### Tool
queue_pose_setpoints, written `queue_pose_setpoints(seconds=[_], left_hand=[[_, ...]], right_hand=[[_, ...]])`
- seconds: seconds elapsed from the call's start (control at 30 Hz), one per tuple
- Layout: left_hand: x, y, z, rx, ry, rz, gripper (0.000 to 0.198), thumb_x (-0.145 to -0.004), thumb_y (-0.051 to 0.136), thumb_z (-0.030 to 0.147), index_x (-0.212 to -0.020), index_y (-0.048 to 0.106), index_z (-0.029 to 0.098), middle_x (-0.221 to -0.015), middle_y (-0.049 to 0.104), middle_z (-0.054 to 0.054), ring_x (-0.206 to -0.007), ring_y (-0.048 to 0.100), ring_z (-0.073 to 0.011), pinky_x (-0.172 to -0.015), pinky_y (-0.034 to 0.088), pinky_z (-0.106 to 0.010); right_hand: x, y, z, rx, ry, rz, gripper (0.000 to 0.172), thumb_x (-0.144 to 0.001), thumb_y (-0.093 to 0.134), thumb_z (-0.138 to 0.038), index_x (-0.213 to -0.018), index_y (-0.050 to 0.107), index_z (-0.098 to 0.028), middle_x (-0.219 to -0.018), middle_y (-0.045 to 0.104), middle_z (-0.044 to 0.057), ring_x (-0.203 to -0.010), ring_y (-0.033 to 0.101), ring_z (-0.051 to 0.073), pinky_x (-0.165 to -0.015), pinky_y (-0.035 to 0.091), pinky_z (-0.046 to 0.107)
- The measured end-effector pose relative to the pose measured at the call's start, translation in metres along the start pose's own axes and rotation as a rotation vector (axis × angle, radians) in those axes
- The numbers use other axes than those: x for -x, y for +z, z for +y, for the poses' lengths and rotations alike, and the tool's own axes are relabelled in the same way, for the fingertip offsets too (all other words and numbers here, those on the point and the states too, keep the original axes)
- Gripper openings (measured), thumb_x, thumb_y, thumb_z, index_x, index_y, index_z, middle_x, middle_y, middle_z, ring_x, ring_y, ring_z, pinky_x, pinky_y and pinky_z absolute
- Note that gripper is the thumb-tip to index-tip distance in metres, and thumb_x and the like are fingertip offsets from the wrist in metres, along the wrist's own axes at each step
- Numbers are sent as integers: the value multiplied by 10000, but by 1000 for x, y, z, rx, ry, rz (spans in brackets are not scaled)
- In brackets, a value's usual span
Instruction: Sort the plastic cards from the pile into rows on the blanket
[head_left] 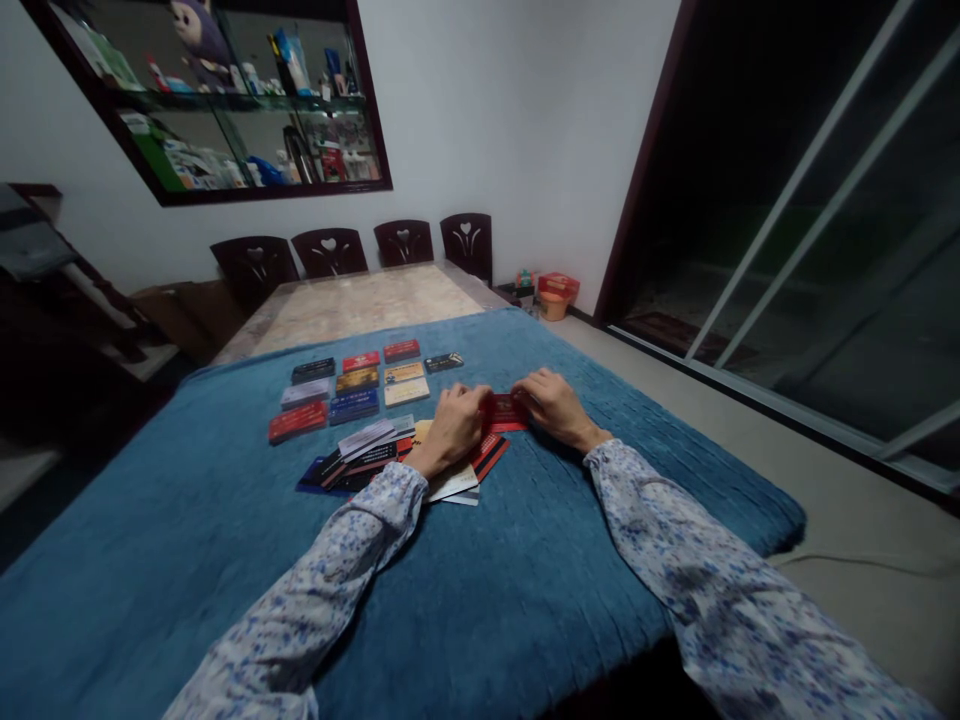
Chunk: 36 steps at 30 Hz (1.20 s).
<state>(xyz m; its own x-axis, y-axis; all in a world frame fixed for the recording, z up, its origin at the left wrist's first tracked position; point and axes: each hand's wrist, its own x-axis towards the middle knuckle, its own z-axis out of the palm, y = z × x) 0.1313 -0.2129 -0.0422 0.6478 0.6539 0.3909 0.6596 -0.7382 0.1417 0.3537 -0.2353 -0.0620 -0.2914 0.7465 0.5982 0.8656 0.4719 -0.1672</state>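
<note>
Between my two hands a red card (505, 410) is held just above the blue cloth, with red showing below it too. My left hand (459, 420) has its fingers closed on the card's left end. At the right end, my right hand (553, 402) pinches the same card. A loose heap of mixed cards (367, 455) lies left of my left hand and partly under it. Behind the heap, several neat stacks stand in rows, among them a red stack (298, 422), a blue stack (354, 405) and a black card (444, 362).
The blue cloth (480, 580) covers the near part of a marble-topped table (375, 295). Dark chairs (330, 252) line its far side. Boxes and an orange bucket (554, 305) stand on the floor behind, near a glass door. A shelf niche is in the wall.
</note>
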Motion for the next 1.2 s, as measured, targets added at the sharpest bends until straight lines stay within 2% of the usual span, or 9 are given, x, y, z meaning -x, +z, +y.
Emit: queue_pose_setpoints(seconds=[0.17, 0.37, 0.47, 0.63, 0.93, 1.2], left_hand=[[1, 3, 0, -44, -2, 15, 320, -873, 480, 58, -1143, 594, 187, -1069, 718, -98, -1006, 566, -263, -860, 413, -397], [2, 3, 1, -66, -62, -42, 336, -877, 486, 85, -1190, 566, 175, -1136, 698, -123, -1072, 555, -284, -894, 403, -422], [2, 1, 3, -52, -82, -69, 343, -881, 490, 104, -1214, 556, 160, -1176, 681, -140, -1103, 547, -296, -914, 403, -437], [1, -2, 5, -17, -96, -75, 335, -870, 499, 104, -1193, 564, 165, -1189, 667, -139, -1114, 542, -299, -917, 407, -432], [0, -4, 2, 66, -100, -53, 366, -837, 554, 121, -1201, 565, 158, -1173, 658, -148, -1139, 540, -318, -957, 419, -467], [0, 3, -6, 98, -87, -9, 369, -833, 561, 105, -1198, 570, 156, -1148, 666, -144, -1135, 547, -314, -972, 425, -473]], right_hand=[[2, -2, -1, 15, 38, -52, 186, -957, 568, -206, -1100, 687, -200, -1035, 716, 118, -981, 567, 267, -799, 413, 360], [7, -10, -3, 23, 119, -201, 434, -893, 646, -193, -1322, 585, -213, -1146, 698, 110, -1008, 627, 245, -843, 445, 339], [7, -11, -4, -15, 134, -245, 490, -889, 639, -181, -1369, 547, -215, -1156, 707, 99, -1021, 650, 231, -872, 456, 336], [6, -12, -7, -43, 127, -231, 525, -846, 663, -137, -1359, 565, -191, -1206, 694, 123, -1103, 635, 258, -925, 467, 371], [6, -10, 0, 8, 114, -193, 548, -849, 694, -208, -1379, 564, -157, -1191, 663, 157, -1094, 598, 283, -915, 483, 408], [7, -4, 7, 4, 98, -168, 558, -850, 681, -239, -1388, 564, -149, -1169, 669, 164, -1087, 582, 308, -901, 499, 447]])
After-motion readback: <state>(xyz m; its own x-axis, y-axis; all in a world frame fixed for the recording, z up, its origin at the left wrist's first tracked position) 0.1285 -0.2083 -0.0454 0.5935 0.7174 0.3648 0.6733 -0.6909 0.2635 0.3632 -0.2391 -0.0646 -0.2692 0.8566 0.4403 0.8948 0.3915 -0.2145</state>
